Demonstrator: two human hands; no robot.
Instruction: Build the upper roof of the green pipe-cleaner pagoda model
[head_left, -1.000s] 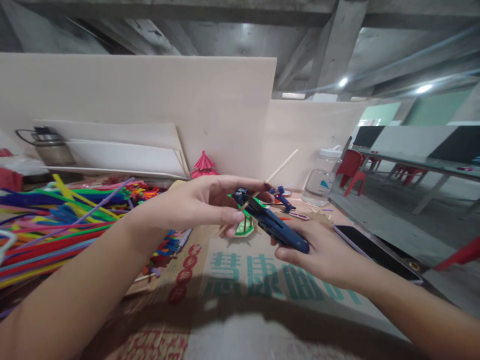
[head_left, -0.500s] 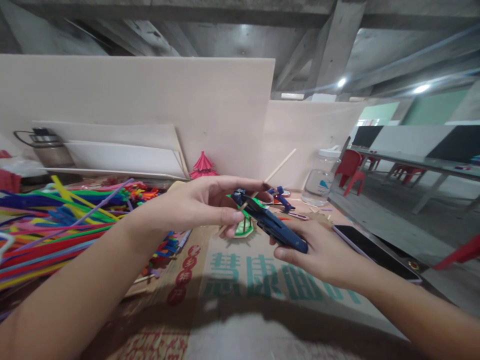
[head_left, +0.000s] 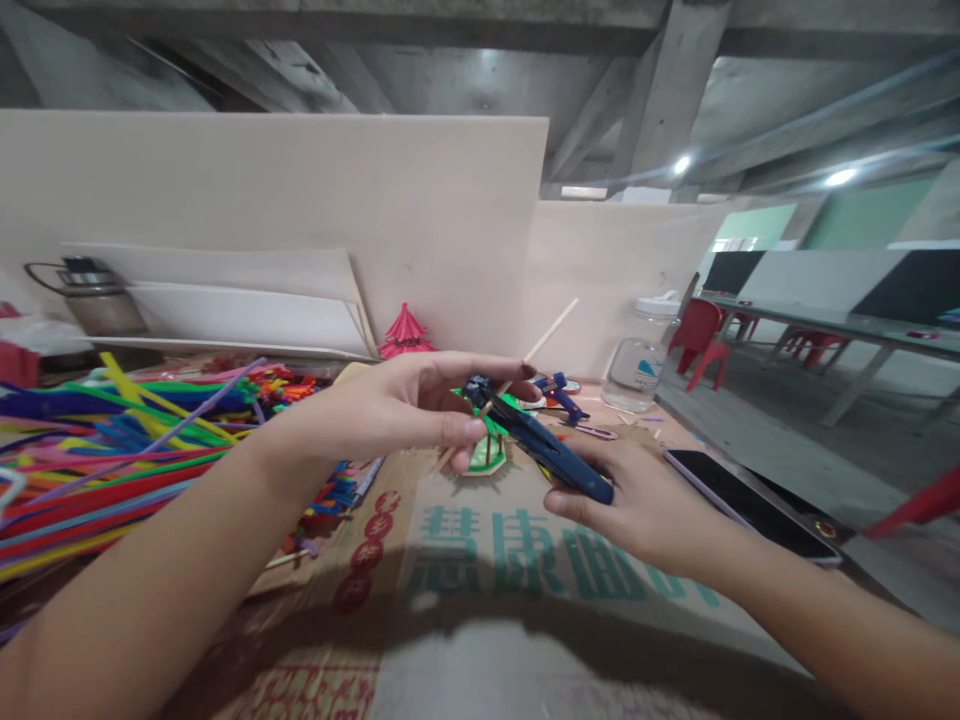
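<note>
My right hand (head_left: 649, 505) is closed round the dark blue handles of a pair of cutters (head_left: 559, 457), whose jaws point up and left. My left hand (head_left: 405, 405) pinches a thin wooden stick (head_left: 546, 333) with thumb and fingers; the stick runs up and right from the cutter jaws. Just behind the hands a small green and white paper pavilion model (head_left: 489, 450) stands on a flattened cardboard box (head_left: 480, 560) with green characters.
A big pile of coloured pipe cleaners (head_left: 112, 440) fills the left. A red paper pagoda (head_left: 406, 331), a blue glue gun (head_left: 559, 392), a clear plastic jar (head_left: 639, 355) and a phone (head_left: 750, 505) lie around. Pale boards (head_left: 300, 200) wall off the back; red chairs (head_left: 701, 335) stand right.
The far end of the stick has dropped slightly and the hands have shifted a little. Both grips are unchanged.
</note>
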